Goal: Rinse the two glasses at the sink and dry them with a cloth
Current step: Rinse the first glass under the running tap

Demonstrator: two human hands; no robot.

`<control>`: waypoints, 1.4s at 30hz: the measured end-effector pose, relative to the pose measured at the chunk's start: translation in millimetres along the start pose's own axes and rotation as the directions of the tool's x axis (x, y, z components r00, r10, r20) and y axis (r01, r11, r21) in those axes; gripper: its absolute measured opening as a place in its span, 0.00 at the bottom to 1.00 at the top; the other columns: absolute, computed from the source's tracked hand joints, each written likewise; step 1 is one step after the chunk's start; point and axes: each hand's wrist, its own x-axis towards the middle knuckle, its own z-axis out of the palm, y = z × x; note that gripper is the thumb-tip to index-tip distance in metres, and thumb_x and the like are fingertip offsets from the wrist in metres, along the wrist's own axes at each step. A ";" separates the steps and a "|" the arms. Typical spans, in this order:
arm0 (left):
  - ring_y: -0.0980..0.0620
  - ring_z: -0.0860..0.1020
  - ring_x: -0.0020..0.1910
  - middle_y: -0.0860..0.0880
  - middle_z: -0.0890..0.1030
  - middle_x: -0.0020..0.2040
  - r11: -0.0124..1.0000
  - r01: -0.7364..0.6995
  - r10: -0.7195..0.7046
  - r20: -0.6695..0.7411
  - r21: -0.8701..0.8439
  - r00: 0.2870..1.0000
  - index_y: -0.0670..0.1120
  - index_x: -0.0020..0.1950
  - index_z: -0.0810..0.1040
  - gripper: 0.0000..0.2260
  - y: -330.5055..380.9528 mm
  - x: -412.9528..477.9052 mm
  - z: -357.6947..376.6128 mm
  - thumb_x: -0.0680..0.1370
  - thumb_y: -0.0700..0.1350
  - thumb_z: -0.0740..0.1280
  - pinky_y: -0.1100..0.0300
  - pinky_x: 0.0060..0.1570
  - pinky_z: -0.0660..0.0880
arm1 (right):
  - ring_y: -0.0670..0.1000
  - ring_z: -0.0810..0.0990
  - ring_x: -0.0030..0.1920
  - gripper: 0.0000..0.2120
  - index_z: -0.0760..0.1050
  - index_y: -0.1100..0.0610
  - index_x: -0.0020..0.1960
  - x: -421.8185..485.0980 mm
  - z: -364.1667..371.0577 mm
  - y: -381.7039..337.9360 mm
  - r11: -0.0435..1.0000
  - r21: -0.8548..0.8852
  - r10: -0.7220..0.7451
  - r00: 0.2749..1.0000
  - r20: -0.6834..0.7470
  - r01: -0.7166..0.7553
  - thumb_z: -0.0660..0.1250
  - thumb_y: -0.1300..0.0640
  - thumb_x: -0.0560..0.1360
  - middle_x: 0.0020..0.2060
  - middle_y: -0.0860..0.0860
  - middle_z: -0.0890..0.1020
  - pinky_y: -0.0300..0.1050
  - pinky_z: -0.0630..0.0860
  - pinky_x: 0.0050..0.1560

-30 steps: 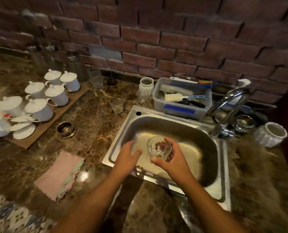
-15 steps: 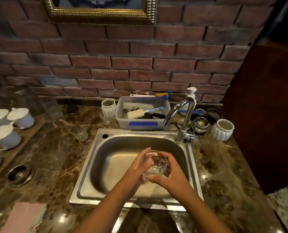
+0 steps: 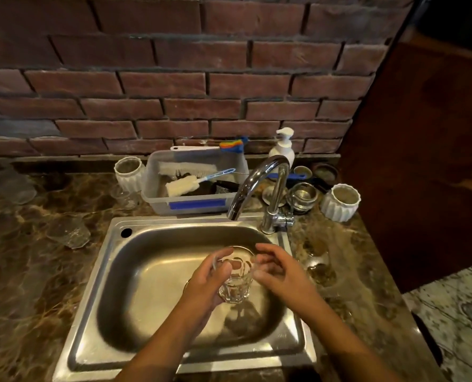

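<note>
Two glasses to account for.

Item one, glass: mouth uppermost, held over the right half of the sink basin. Our left hand grips it, fingers curled round its wall. Our right hand sits just beside the rim, fingers loosely bent and apart, holding nothing; we cannot tell whether they touch the glass.

Item two, second glass: standing on the worktop, near the sink's back left corner, no hand on it.

Tap: spout over the basin's back edge, no stream visible.

Cloth: not in view.

Status, as we judge it: the rinse of item one is barely begun, if at all; item two's rinse and both dryings remain.

Behind the sink: plastic tub of brushes, soap dispenser.
</note>
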 end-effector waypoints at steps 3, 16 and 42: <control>0.41 0.83 0.58 0.40 0.83 0.61 0.998 0.036 -0.036 -0.008 -0.050 0.999 0.49 0.68 0.76 0.15 2.3 18.3 -1.8 0.81 0.43 0.66 0.40 0.58 0.79 | 0.55 0.85 0.53 0.12 0.77 0.48 0.60 29.8 -23.8 14.3 0.999 0.041 0.030 0.988 -0.151 -0.025 0.72 0.53 0.77 0.51 0.53 0.85 0.52 0.82 0.57; 0.40 0.80 0.58 0.40 0.81 0.60 0.984 0.126 -0.115 0.090 -0.122 0.989 0.47 0.67 0.75 0.46 -1.6 54.8 -14.7 0.53 0.63 0.84 0.42 0.55 0.77 | 0.55 0.82 0.43 0.13 0.79 0.57 0.49 178.3 -64.8 67.4 0.964 0.241 0.239 0.774 -0.586 -0.115 0.59 0.52 0.84 0.42 0.55 0.83 0.49 0.79 0.48; 0.41 0.82 0.57 0.39 0.81 0.62 0.967 0.195 -0.195 0.019 -0.166 0.981 0.48 0.69 0.73 0.45 -20.6 53.0 -31.4 0.57 0.62 0.83 0.48 0.51 0.80 | 0.54 0.76 0.41 0.24 0.74 0.57 0.40 203.2 -38.8 68.4 0.968 0.205 0.251 0.634 -0.731 -0.147 0.52 0.44 0.85 0.42 0.59 0.82 0.40 0.68 0.36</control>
